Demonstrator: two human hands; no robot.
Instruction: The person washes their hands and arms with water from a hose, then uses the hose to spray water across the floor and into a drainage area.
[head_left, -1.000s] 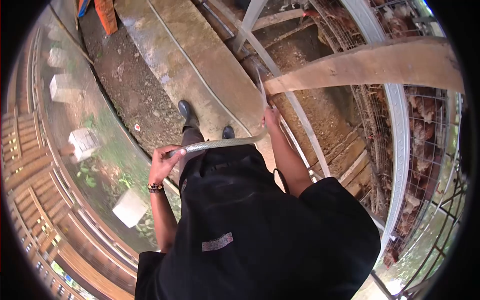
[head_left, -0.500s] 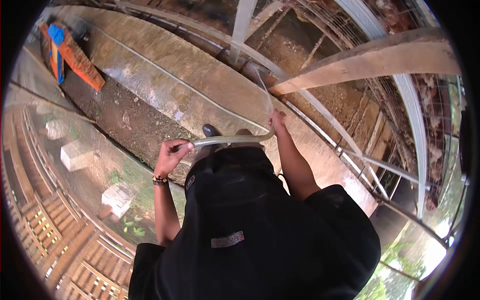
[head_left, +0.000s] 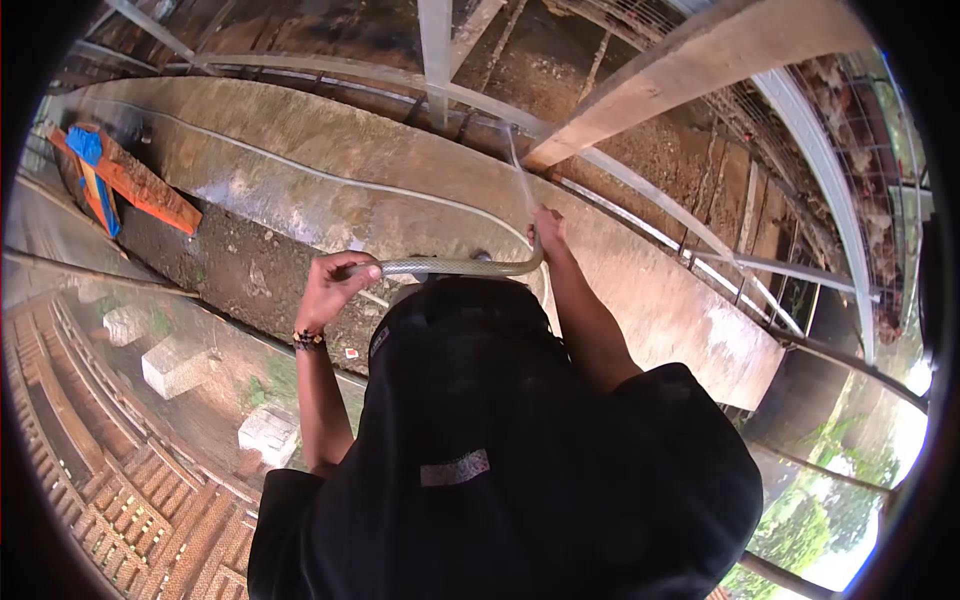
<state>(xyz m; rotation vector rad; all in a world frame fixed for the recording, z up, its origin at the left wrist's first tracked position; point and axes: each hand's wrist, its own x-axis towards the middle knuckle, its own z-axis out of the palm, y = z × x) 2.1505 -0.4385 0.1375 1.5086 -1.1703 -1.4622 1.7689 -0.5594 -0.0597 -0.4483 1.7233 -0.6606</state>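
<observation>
Head view: left hand (head_left: 333, 282) fingers curled shut around clear braided hose (head_left: 455, 267), which runs level across in front of the body to right hand (head_left: 546, 232), fist closed on the hose end (water stream (head_left: 518, 168) spraying up toward wooden beam (head_left: 690, 70)). Concrete walkway (head_left: 330, 170) below, orange board (head_left: 125, 180) at left.

A long grey concrete walkway (head_left: 330, 150) runs across the ground, stained and damp in patches. At its left end lies an orange wooden board with a blue strip (head_left: 120, 185). Pale concrete blocks (head_left: 180, 365) sit on bare soil at lower left. A thick wooden beam (head_left: 690, 70) slants overhead. Wire cages holding brown hens (head_left: 860, 150) line the right.
</observation>
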